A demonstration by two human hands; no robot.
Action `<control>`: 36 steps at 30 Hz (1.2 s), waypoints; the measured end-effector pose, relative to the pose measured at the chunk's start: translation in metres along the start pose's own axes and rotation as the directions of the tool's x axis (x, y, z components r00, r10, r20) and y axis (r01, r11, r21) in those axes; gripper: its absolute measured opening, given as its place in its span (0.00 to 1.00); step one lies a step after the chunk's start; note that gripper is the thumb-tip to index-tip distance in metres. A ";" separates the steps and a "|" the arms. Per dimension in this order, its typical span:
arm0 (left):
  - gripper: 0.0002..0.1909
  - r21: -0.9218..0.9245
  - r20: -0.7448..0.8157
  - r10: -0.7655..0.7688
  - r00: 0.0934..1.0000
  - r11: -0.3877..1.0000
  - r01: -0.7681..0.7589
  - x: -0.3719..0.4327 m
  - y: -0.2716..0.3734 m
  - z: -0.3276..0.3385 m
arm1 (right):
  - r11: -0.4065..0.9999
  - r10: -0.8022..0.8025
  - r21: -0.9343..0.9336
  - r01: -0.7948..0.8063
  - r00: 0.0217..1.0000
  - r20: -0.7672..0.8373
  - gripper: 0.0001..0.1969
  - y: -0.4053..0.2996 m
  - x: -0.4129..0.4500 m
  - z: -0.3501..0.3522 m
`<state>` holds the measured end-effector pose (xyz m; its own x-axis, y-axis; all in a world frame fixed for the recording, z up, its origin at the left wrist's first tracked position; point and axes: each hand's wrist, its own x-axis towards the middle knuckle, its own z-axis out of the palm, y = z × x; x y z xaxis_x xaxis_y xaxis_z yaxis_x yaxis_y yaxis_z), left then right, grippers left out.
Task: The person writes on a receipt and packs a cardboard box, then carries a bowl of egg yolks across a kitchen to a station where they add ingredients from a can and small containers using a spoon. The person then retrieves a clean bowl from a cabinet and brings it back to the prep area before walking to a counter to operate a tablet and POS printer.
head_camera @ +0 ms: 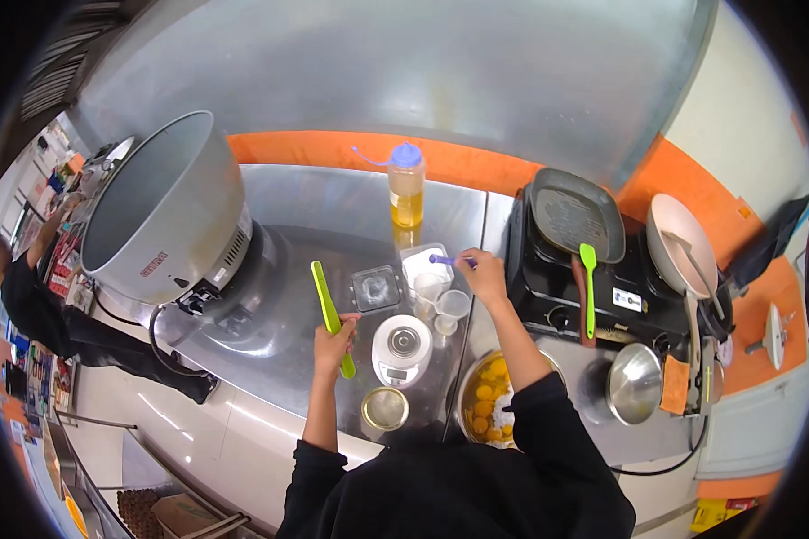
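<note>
My left hand (334, 340) grips a long lime-green kitchen utensil (323, 290), raised over the steel counter. Pinched in my right hand (484, 273) is a small purple spoon (441, 259), its bowl over a clear plastic tub of white powder (418, 263). Small translucent plastic cups (452, 304) stand against the tub's near side. Left of them lies a clear square lid (375, 290) with white residue. A round white kitchen scale (402, 340) sits between my hands. Below my right forearm, partly hidden by it, a metal bowl holds several egg yolks (484, 392) and white powder (501, 407).
A squeeze bottle of yellow liquid (406, 192) stands behind the tub. At left is a large grey Getra drum machine (168, 215). On the right, a black gas stove (546, 290) carries a grill pan (573, 215); a steel bowl (635, 384) stands nearer. A person (30, 296) stands far left.
</note>
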<state>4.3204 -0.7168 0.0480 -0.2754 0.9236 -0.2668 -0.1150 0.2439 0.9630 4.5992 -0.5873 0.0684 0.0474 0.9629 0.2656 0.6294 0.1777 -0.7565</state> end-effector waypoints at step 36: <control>0.32 -0.437 0.282 0.065 0.957 0.897 0.068 0.104 0.046 0.039 | 0.941 -0.291 -0.013 0.337 0.830 0.475 0.12 0.034 0.045 0.044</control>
<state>4.3239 -0.5975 0.0663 -0.0016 0.9834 -0.1817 -0.5388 0.1522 0.8285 4.5885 -0.5291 0.0277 -0.5123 0.8444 0.1567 0.6183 0.4893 -0.6150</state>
